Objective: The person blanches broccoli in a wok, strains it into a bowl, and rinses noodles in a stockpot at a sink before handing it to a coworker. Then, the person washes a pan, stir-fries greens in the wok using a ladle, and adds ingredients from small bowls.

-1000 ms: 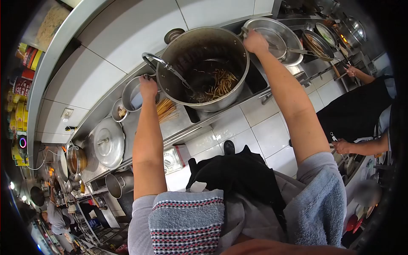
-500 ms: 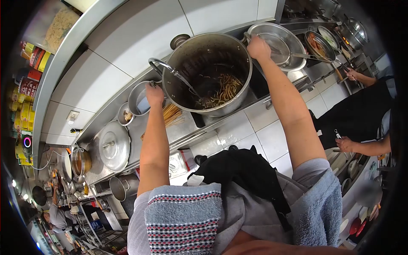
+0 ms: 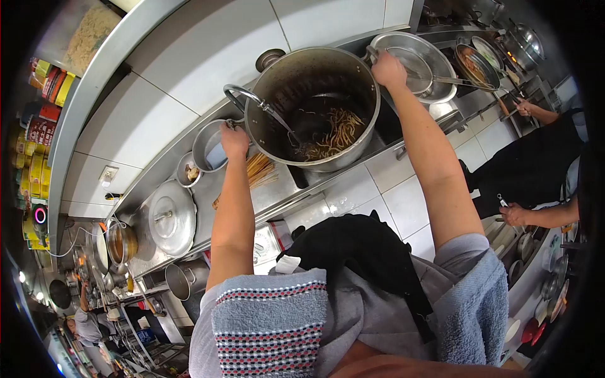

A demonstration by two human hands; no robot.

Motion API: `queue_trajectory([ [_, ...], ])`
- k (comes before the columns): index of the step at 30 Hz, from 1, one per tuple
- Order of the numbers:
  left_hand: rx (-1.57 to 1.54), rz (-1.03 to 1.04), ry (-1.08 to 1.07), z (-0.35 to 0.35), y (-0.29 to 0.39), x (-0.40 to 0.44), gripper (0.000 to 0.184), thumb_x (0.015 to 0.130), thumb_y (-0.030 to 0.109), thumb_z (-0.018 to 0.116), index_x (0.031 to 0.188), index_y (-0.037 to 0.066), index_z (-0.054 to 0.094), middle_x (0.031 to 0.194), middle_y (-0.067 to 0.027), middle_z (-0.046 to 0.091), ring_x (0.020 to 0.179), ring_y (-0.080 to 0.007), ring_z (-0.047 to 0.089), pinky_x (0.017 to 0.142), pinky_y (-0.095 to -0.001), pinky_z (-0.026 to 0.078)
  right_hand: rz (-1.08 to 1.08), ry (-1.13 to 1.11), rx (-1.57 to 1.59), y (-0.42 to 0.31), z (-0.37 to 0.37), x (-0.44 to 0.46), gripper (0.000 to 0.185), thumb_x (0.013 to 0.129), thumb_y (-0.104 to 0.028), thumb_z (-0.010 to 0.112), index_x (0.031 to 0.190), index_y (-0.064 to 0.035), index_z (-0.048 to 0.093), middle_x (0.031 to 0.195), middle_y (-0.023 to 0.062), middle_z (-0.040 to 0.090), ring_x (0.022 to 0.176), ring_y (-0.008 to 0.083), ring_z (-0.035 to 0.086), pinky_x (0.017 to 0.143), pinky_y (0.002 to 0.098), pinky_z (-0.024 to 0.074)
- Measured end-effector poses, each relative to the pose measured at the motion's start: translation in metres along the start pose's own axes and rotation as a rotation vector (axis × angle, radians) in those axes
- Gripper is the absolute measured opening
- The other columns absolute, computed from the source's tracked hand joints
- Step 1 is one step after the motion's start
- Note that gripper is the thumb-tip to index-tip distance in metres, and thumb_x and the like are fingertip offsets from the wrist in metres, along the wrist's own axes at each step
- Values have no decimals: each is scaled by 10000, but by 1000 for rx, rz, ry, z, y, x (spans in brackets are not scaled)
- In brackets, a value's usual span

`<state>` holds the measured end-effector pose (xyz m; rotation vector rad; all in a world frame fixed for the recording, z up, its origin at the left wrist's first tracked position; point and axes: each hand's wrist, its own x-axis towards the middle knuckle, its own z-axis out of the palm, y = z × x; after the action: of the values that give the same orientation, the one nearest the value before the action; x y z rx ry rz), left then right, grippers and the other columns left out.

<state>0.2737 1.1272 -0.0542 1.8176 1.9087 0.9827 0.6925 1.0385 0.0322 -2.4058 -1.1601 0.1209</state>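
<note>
From my remote seat I hold the left hand (image 3: 234, 141) and right hand (image 3: 389, 72) clamped at opposite sides of the deep pot (image 3: 350, 156), apparently on its handles (image 3: 370, 54); even force from both, I judge, serves this grip best, keeping the load level and the dark liquid (image 3: 313, 128) from slopping. The pot, dull grey and open-topped, is between them at the counter (image 3: 282, 183) below the tiled wall (image 3: 340, 22), a hooked metal tube (image 3: 270, 111) over its edge and tangled brown-yellow strips (image 3: 341, 133) inside; whether its base is raised I cannot tell.
</note>
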Motion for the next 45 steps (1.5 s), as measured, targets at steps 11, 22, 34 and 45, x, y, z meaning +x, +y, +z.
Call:
queue_trajectory([
  [11, 9, -1, -5, 0, -3, -1, 439, 843, 180, 559, 1227, -18, 481, 1126, -276, 611, 1061, -439, 582, 923, -466, 449, 11, 0, 7, 0, 6, -1, 351, 842, -175, 491, 1172, -81, 567, 1159, 230, 626, 1112, 397, 584, 926, 488, 463],
  [22, 12, 35, 19, 3, 4, 6, 433, 846, 165, 574, 1222, -28, 482, 1136, -267, 609, 1059, -431, 585, 924, -457, 450, -14, 26, 19, 3, -1, 8, 330, 844, -171, 489, 1147, -67, 566, 1151, 240, 626, 1098, 407, 588, 924, 497, 461],
  [34, 9, -2, -39, 2, -8, 2, 503, 861, 177, 575, 1297, -36, 443, 1211, -269, 580, 1129, -422, 556, 974, -445, 429, -11, 9, 32, 4, -2, -3, 382, 833, -153, 493, 1204, -89, 558, 1152, 232, 626, 1102, 399, 586, 916, 493, 466],
  [45, -14, 9, -49, 7, -17, 7, 535, 850, 190, 559, 1312, -45, 424, 1190, -301, 577, 1127, -435, 555, 978, -447, 429, -15, -12, 23, 5, 0, -3, 383, 885, -258, 546, 1232, -93, 535, 1169, 221, 622, 1122, 393, 577, 930, 493, 454],
])
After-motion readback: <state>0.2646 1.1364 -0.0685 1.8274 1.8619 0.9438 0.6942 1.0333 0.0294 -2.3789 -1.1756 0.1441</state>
